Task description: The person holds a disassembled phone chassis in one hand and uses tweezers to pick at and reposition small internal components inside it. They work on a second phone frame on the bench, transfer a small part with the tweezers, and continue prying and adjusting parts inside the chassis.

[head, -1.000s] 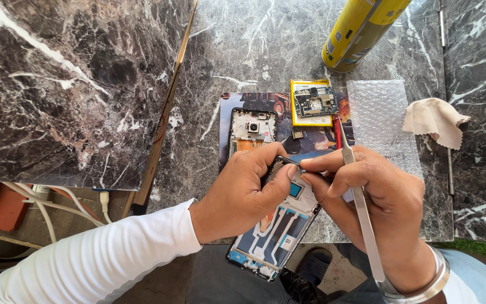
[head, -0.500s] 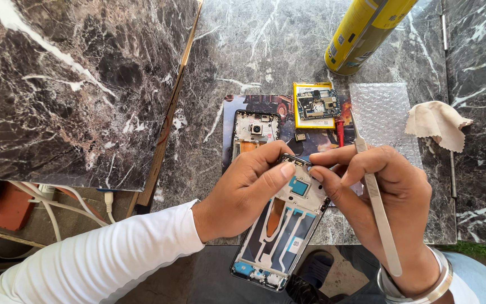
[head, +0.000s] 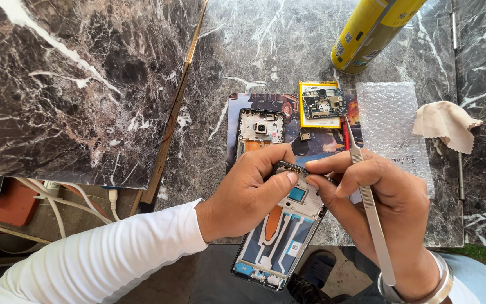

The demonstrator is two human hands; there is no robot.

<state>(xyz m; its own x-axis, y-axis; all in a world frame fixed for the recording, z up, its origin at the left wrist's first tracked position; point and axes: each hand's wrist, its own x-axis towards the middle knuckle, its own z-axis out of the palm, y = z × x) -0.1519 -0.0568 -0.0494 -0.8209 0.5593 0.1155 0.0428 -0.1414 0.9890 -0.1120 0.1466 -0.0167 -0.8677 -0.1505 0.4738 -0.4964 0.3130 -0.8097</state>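
Note:
My left hand (head: pixel 248 191) grips the upper end of an opened phone frame (head: pixel 279 236), thumb on its inner plate. My right hand (head: pixel 378 208) pinches the same upper edge with thumb and forefinger and also holds metal tweezers (head: pixel 369 208) that lie along the palm, tips pointing away. The frame tilts toward me over the table edge. A second opened phone body (head: pixel 260 132) with a small camera lies on a printed mat (head: pixel 243 107) just beyond my hands. A circuit board (head: pixel 323 104) rests on a yellow piece behind them.
A yellow spray can (head: pixel 369 31) lies at the back right. A bubble-wrap sheet (head: pixel 392 121) and a beige cloth (head: pixel 445 124) lie to the right. A dark marble slab (head: pixel 68 84) stands at the left, cables (head: pixel 46 197) below it. A red-handled tool (head: pixel 345 132) is by the mat.
Both hands lifted the phone frame a little higher and closer together at its top edge. The tweezers swung slightly more upright in my right hand.

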